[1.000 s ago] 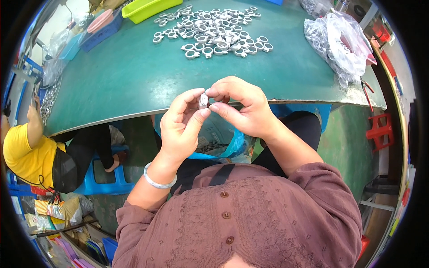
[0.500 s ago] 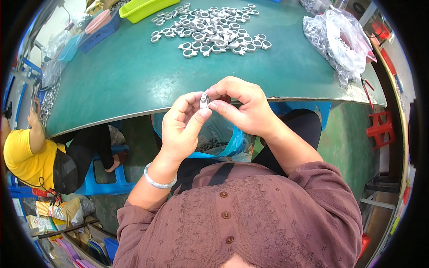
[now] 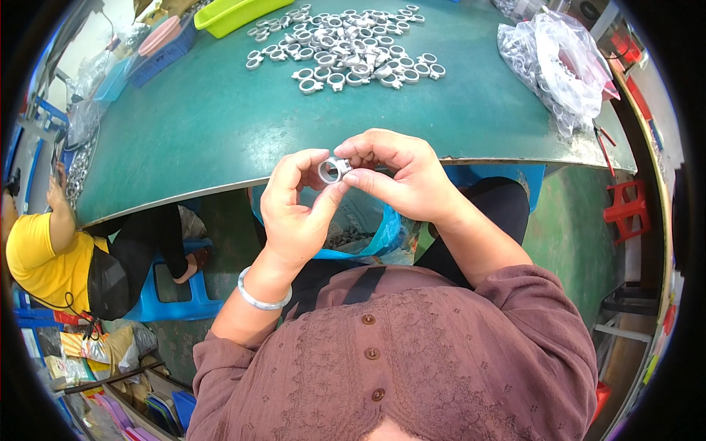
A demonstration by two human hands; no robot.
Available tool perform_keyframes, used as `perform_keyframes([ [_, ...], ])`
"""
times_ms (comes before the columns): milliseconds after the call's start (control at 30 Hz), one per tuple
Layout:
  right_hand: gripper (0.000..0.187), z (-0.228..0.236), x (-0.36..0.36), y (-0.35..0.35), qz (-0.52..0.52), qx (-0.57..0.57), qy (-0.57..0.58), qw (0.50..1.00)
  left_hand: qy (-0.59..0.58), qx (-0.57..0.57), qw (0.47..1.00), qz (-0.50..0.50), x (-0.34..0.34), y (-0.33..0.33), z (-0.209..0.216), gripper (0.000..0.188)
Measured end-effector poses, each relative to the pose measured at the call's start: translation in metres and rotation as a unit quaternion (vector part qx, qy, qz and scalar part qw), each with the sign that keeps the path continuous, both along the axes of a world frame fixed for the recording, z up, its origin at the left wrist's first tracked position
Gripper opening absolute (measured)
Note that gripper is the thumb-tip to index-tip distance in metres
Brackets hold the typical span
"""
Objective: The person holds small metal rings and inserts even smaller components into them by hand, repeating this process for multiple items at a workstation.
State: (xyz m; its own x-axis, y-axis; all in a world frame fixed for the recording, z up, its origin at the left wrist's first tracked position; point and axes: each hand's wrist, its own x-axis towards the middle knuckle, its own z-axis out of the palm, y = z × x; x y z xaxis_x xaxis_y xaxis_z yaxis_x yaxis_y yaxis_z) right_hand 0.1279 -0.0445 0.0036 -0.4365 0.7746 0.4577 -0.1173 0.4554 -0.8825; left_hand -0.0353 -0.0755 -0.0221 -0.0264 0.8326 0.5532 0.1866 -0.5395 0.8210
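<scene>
A small silver-grey metal ring clamp (image 3: 323, 175) with a lug on its right side is between my two hands, just off the near edge of the green table. Its round opening now faces up toward me. My left hand (image 3: 290, 209) has thumb and forefinger curled to the ring's left and lower side. My right hand (image 3: 401, 176) pinches the lug end between thumb and fingers. A pile of similar metal rings (image 3: 346, 48) lies loosely spread on the far middle of the green table (image 3: 198, 132).
Below my hands hangs a blue-rimmed bag (image 3: 386, 239) with small grey parts inside. A clear plastic bag of rings (image 3: 562, 73) and red-handled pliers (image 3: 604, 143) lie at the right. Far left are a lime-green tray (image 3: 239, 15) and a seated person in yellow (image 3: 44, 257).
The ring clamp has been turned from edge-on to showing its round opening. My left fingers have shifted slightly around it; the pile has not changed.
</scene>
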Motion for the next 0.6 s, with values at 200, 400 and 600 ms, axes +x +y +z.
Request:
perform_keyframes([
  [200, 0.018, 0.0020, 0.0018, -0.0008, 0.022, -0.085, 0.018, 0.996, 0.046, 0.036, 0.998, 0.034, 0.0006, -0.0003, 0.0026, 0.039],
  [400, 0.016, 0.0038, 0.0033, -0.0003, 0.054, -0.160, 0.056, 0.984, 0.089, 0.026, 0.996, 0.012, -0.0029, -0.0026, 0.0052, 0.041],
  [600, 0.016, 0.0015, 0.0038, 0.0011, 0.050, -0.148, 0.055, 0.986, -0.015, -0.054, 0.997, -0.053, 0.0017, -0.0065, 0.0072, 0.040],
])
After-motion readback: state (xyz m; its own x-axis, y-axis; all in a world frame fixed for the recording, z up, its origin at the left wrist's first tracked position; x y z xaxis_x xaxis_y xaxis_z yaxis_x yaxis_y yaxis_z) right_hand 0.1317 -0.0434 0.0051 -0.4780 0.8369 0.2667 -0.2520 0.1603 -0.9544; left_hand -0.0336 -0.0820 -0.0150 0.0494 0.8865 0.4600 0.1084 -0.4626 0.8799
